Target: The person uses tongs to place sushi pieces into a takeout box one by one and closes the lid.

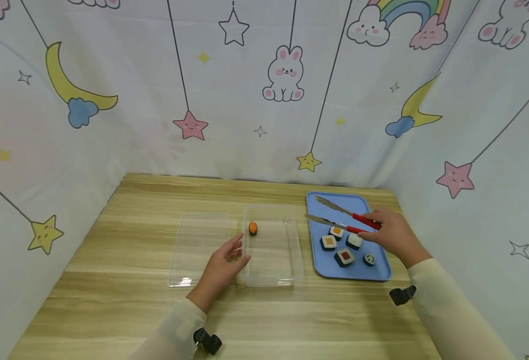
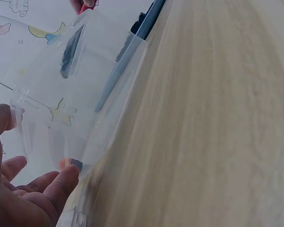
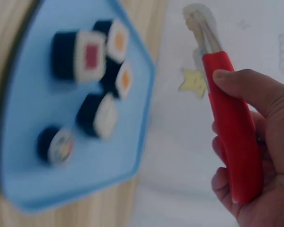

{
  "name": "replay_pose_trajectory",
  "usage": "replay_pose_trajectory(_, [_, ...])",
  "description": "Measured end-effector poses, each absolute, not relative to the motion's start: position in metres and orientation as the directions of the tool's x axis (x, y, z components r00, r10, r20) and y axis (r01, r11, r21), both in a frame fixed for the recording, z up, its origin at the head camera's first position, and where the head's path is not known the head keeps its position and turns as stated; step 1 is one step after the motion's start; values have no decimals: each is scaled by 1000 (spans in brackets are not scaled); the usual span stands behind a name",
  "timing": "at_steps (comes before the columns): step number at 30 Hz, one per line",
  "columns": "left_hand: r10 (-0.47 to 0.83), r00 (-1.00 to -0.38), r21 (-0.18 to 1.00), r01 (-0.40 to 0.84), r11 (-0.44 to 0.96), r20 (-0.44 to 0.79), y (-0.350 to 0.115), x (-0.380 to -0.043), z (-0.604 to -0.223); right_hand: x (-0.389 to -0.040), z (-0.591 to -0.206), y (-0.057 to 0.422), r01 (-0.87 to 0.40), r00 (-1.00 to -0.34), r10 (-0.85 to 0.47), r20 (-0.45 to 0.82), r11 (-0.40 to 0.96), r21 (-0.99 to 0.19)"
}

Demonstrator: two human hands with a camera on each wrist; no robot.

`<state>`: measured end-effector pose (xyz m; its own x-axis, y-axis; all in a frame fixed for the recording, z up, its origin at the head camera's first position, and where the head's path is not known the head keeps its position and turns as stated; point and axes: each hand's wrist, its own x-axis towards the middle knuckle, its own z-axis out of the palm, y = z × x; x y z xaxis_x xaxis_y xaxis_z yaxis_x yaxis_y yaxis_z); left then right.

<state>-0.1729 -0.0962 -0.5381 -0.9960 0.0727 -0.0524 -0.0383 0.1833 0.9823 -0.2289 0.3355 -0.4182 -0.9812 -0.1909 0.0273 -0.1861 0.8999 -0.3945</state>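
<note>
Right grip [image 1: 388, 232], wrapped round red-handled tongs [image 3: 234, 137], their arms parted on nothing, presumably for reach over nearby sushi pieces [image 1: 344, 257] on the blue tray [image 1: 327, 266]. Left grip [image 1: 221, 266], loosely spread against the clear container [image 1: 271, 257], presumably steadies it; orange-topped sushi [image 1: 252, 229] lies within, just beyond.

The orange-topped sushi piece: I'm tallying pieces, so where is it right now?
In the head view, the orange-topped sushi piece sits inside the clear container, toward its far left corner, just beyond the left hand.

Wood-grain table [image 1: 318, 320], pale curtain [image 1: 133, 65] behind, printed rabbit [image 1: 285, 75], yellow moons [image 1: 58, 77], pink stars [image 1: 190, 126], rainbow [image 1: 406, 7]
</note>
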Motion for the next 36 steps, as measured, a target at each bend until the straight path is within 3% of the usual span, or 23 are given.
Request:
replay_pose_trajectory(11, [80,-996,982,-33,186,-49,-97,-172,-539,-204,-442,391,-85,-992,-114,-58,926,-369])
replay_pose_trajectory(36, [76,-996,982,-34,186,-49,-98,-172,-539,-199,-451,400,-112,-991,-132,-34,929,-353])
